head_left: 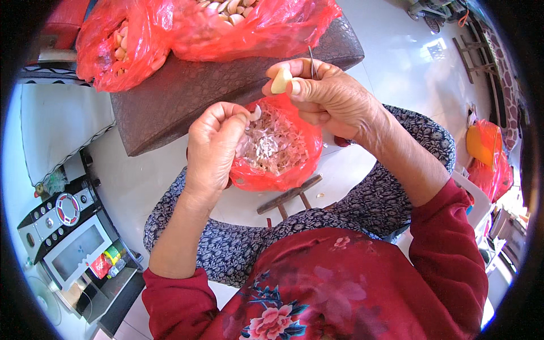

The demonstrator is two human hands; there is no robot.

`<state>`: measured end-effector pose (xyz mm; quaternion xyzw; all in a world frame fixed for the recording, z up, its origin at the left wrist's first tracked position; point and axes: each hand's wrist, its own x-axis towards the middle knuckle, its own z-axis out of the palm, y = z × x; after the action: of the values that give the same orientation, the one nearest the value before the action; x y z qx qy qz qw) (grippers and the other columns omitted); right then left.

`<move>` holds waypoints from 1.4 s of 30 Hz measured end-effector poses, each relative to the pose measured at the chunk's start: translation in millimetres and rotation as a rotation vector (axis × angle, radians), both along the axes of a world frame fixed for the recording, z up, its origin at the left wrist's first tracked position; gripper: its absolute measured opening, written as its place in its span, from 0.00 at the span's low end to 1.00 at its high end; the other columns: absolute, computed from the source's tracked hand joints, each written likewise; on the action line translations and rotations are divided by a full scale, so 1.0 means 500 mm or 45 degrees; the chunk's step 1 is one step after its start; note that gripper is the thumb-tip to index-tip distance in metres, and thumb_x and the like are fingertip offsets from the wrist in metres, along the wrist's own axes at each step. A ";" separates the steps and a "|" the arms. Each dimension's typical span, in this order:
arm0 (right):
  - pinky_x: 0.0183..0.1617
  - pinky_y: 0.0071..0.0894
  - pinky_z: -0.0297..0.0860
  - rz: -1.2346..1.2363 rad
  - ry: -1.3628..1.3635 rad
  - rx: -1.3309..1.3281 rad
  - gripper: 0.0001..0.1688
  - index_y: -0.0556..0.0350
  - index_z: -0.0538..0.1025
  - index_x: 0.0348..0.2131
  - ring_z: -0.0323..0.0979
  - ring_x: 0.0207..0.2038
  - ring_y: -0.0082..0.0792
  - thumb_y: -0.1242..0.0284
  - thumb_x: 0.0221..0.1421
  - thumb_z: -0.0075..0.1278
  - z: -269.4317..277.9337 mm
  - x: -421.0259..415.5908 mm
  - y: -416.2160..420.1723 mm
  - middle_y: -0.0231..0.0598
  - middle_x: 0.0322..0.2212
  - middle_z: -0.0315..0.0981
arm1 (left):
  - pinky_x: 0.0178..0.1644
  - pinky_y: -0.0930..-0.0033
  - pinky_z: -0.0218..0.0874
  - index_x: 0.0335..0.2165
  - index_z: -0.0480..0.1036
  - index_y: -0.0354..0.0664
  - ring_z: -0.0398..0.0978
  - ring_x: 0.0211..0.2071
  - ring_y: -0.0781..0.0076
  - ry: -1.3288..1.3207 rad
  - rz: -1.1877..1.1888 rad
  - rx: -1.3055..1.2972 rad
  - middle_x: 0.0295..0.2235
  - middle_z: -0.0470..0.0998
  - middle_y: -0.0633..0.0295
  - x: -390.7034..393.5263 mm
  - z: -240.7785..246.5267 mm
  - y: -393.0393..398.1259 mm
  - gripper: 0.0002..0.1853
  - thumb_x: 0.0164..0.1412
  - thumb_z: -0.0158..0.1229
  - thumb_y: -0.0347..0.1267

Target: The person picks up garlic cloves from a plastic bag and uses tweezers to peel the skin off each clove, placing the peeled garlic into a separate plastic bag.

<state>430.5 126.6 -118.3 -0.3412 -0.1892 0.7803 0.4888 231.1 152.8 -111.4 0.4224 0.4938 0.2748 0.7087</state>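
Observation:
Between the thumb and fingers of my right hand (335,95) is a pale, peeled garlic clove (281,80). The same hand also keeps a thin metal blade or tool (313,63) against the index finger; its lower part is hidden. My left hand (219,142) pinches a curled scrap of garlic skin (255,114) at its fingertips. Below both hands, a red plastic bag (274,183) stands open, filled with white and pinkish garlic skins (272,144).
A brown leather-like bench (187,102) stands ahead, bearing red plastic bags (250,40) of garlic cloves (231,8). A wooden stool (289,194) is on the tiled floor below. A cabinet with electronic equipment (63,229) is at left, a white chair (474,199) at right.

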 end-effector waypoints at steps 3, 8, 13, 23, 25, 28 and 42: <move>0.14 0.10 0.47 0.004 -0.079 0.005 0.18 0.58 0.70 0.40 0.48 0.13 0.10 0.71 0.49 0.54 0.005 0.001 -0.002 0.37 0.32 0.73 | 0.21 0.83 0.52 0.27 0.69 0.36 0.60 0.17 0.88 0.413 -0.229 0.297 0.18 0.68 0.70 -0.013 -0.038 -0.003 0.02 0.54 0.51 0.25; 0.14 0.09 0.45 0.028 -0.203 0.113 0.16 0.58 0.69 0.42 0.45 0.13 0.10 0.72 0.53 0.49 0.009 0.010 0.007 0.39 0.34 0.73 | 0.32 0.66 0.63 0.29 0.71 0.33 0.74 0.27 0.61 0.825 -0.717 0.610 0.24 0.74 0.48 -0.031 -0.085 0.003 0.08 0.52 0.51 0.28; 0.15 0.10 0.46 0.024 -0.386 0.149 0.16 0.59 0.70 0.42 0.47 0.13 0.10 0.71 0.53 0.49 0.027 0.007 0.005 0.35 0.31 0.73 | 0.31 0.71 0.63 0.38 0.70 0.34 0.72 0.24 0.70 0.960 -0.721 0.822 0.27 0.76 0.52 -0.035 -0.096 0.008 0.12 0.56 0.48 0.29; 0.29 0.17 0.65 0.157 -0.885 0.102 0.10 0.63 0.74 0.29 0.66 0.26 0.16 0.74 0.47 0.56 0.067 -0.043 0.008 0.30 0.22 0.72 | 0.33 0.77 0.62 0.46 0.68 0.38 0.68 0.28 0.78 0.190 -0.368 1.183 0.29 0.70 0.63 0.001 -0.001 0.004 0.21 0.52 0.58 0.29; 0.29 0.17 0.65 0.150 -0.978 0.145 0.09 0.62 0.74 0.29 0.66 0.26 0.16 0.74 0.47 0.55 0.058 -0.045 0.012 0.30 0.22 0.72 | 0.32 0.77 0.61 0.43 0.70 0.39 0.68 0.27 0.77 0.168 -0.278 1.247 0.25 0.70 0.64 0.008 0.004 0.009 0.20 0.49 0.60 0.28; 0.29 0.17 0.65 0.119 -0.862 0.101 0.08 0.61 0.74 0.27 0.66 0.26 0.16 0.74 0.48 0.55 0.081 -0.045 0.018 0.30 0.22 0.72 | 0.30 0.78 0.61 0.39 0.71 0.38 0.68 0.25 0.78 0.183 -0.198 1.302 0.26 0.71 0.64 0.009 0.024 0.028 0.15 0.49 0.59 0.25; 0.17 0.14 0.48 -0.174 -0.228 0.060 0.19 0.58 0.70 0.34 0.48 0.16 0.14 0.62 0.59 0.33 0.109 -0.022 0.035 0.31 0.24 0.66 | 0.33 0.77 0.63 0.40 0.71 0.37 0.69 0.28 0.78 0.853 0.431 1.473 0.28 0.73 0.65 -0.148 0.127 0.369 0.12 0.58 0.51 0.31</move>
<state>419.5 143.9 -63.6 -0.4102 -0.2267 0.7068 0.5299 157.1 337.2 -47.8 0.7118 0.5195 0.4557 0.1258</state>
